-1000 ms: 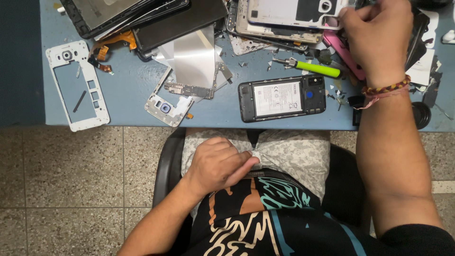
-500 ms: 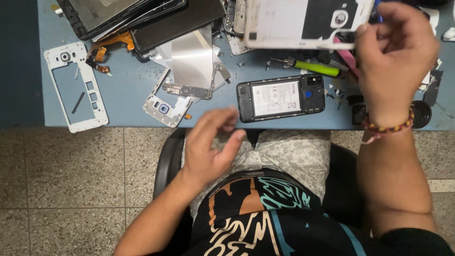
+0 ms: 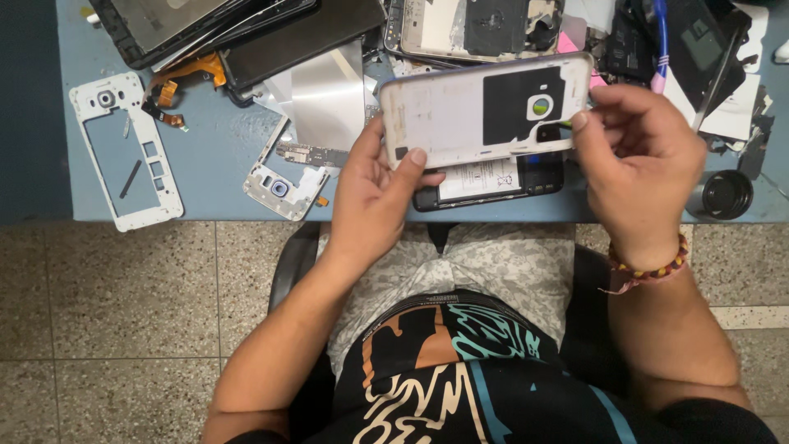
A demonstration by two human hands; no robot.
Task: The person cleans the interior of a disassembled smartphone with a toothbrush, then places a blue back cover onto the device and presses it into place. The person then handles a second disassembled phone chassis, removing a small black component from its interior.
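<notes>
White, scuffed plastic makes up the phone back cover (image 3: 485, 111), a flat rounded rectangle with a black patch and a small round lens opening near its right end; it is held lengthwise above the near edge of the blue table (image 3: 214, 177), tilted slightly up to the right. The left hand (image 3: 374, 197) grips the cover's left end, thumb pressed flat on its near face and the other fingers curled behind it. The right hand (image 3: 645, 177) pinches the right end, thumb tip on the near edge and fingers wrapped over the far corner; a beaded bracelet (image 3: 649, 267) circles that wrist. Directly under the cover lies a black opened phone body (image 3: 493, 181) with a pale label showing, flat on the table. To the left sit a small white camera bracket (image 3: 283, 185), a shiny grey metal sheet (image 3: 325, 99) and, farther left, a white phone mid-frame (image 3: 127, 152) with a rectangular cut-out. Dark glossy screen panels (image 3: 238, 29) are stacked at the far left. At the right edge stands a black round cap (image 3: 727, 195). The floor below is speckled stone tile
</notes>
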